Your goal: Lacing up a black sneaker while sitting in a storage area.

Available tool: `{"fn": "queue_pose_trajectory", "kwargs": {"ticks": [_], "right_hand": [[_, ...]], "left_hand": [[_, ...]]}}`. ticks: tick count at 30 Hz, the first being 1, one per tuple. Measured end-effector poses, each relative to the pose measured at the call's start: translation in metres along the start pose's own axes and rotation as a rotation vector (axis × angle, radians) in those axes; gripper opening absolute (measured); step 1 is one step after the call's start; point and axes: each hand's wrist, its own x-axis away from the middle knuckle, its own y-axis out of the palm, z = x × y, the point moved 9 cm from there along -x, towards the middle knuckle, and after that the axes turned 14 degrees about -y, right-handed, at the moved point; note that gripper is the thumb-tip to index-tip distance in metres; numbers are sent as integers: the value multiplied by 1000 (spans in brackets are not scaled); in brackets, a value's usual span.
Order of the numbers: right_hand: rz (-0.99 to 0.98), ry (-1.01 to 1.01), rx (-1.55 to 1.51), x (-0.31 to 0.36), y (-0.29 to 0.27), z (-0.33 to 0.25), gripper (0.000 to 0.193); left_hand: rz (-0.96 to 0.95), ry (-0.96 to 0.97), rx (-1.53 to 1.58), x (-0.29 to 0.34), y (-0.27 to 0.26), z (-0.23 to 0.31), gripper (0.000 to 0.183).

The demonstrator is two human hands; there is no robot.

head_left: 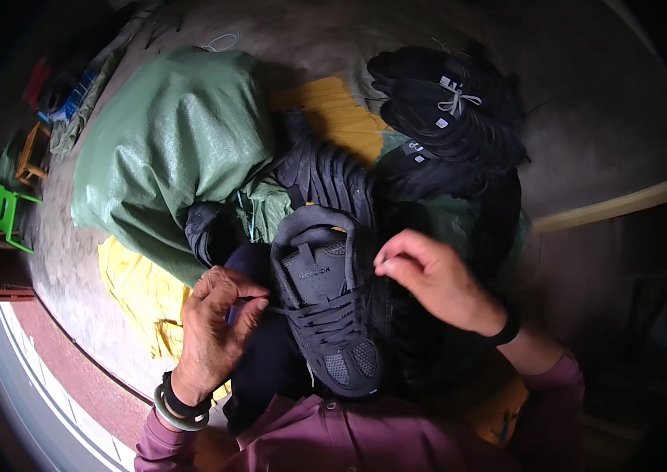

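Note:
A dark grey sneaker point(321, 271) lies across my lap, its toe toward me and its padded collar away from me. Its flat grey shoelace point(332, 317) criss-crosses over the tongue. My left hand point(219, 315) is closed in a pinch on the lace at the shoe's left side. To the right of the collar, my right hand point(437, 279) is also closed, thumb against forefinger. A small dark bit shows at its fingertips, but I cannot make out what it is.
More dark shoes point(333, 177) lie beyond the sneaker, and a heap of black shoes point(451, 118) sits at the far right. A bulging green woven sack point(176, 141) stands far left, with yellow sheeting point(141, 287) beside it. A green plastic chair point(9, 211) is at left.

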Motion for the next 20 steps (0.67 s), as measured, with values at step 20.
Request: {"fn": "queue_pose_trajectory", "kwargs": {"ticks": [20], "right_hand": [[-194, -73, 260, -1, 13, -19, 5]], "left_hand": [[-60, 333, -196, -23, 60, 73, 22]]}}
